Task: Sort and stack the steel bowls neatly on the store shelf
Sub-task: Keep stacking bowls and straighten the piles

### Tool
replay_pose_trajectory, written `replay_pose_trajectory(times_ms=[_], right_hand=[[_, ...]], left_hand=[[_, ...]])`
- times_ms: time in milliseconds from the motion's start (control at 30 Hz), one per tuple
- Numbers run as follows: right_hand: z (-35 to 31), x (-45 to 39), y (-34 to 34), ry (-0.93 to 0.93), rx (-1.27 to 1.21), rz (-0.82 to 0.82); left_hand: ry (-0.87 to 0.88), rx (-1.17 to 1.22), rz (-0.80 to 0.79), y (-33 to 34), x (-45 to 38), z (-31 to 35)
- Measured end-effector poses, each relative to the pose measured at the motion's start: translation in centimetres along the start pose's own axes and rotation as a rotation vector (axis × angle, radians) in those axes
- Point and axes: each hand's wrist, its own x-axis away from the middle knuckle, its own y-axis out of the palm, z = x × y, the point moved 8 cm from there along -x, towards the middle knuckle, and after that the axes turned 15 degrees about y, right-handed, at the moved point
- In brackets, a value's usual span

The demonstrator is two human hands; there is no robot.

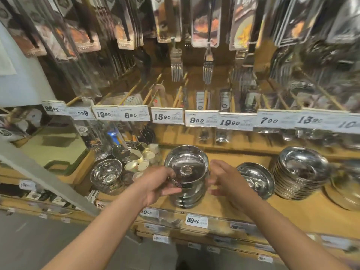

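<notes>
At the left of the pale wooden store shelf (292,215) stands a small, deep, shiny steel bowl (106,173), with a clutter of little cream-coloured cups (139,161) just behind it. Next comes the person's left hand (159,183), its thumb and curled fingers gripping the left wall of the tall stack of nested steel bowls (187,176) that stands near the shelf's front edge. The right hand (224,179) sits just beside the stack's right wall with fingers spread and loosely bent; motion blur hides whether they touch the metal. Further right a single shallow steel bowl (256,179) leans tilted, and beyond it rises a wide stack of flat steel dishes (301,172). The step looks like squaring the tall stack: both palms should press evenly from opposite sides, keeping the rims level, since slick nested steel could slip or topple toward the edge.
</notes>
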Motion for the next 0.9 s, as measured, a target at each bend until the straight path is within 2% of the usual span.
replay_pose_trajectory(times_ms=[100,200,300,367,467,733,900], right_hand=[[1.4,2.2,-2.9,0.019,-0.238,-0.007],[2.5,4.9,-7.4,-0.012,-0.288,0.154],[3.0,7.2,-11.3,-0.025,-0.375,0.234],[3.4,8.9,-13.8,-0.034,-0.404,0.314],[4.1,10.8,-16.6,-0.025,-0.472,0.395],[4.0,12.1,-18.3,-0.024,-0.459,0.410],[3.5,9.4,-16.9,0.006,-0.386,0.387]], left_hand=[[-0.011,-0.012,-0.149,4.8,1.0,-0.2],[-0.007,-0.069,-0.327,9.8,2.0,-0.1],[0.027,-0.145,-0.483,13.8,2.2,0.5],[0.095,-0.230,-0.525,15.5,1.5,1.0],[0.178,-0.172,-0.501,16.7,0.1,1.8],[0.198,-0.164,-0.586,19.0,-0.8,2.1],[0.255,-0.282,-0.734,20.0,-1.0,2.1]])
